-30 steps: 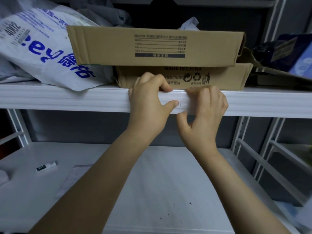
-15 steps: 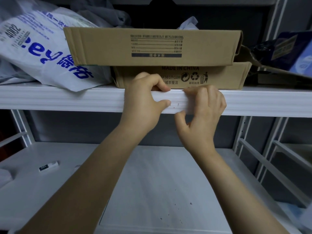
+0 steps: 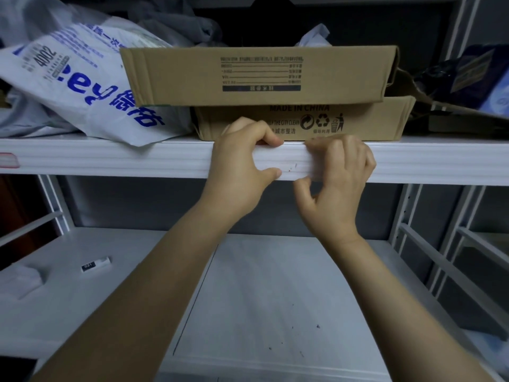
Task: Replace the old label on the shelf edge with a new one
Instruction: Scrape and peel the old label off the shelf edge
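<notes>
Left hand (image 3: 237,164) clamps shelf edge (image 3: 110,158): fingers curled over top, thumb beneath. Right hand (image 3: 341,172) just beside, fingertips hooked on edge, thumb free; grip on any label unclear. Small printed label (image 3: 96,263) lies below edge, left.

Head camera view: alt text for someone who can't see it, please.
The left hand grips a white shelf edge while the right hand presses curled fingers on it. Two stacked cardboard boxes and a white printed bag sit on that shelf; a small label lies on the shelf below.
</notes>
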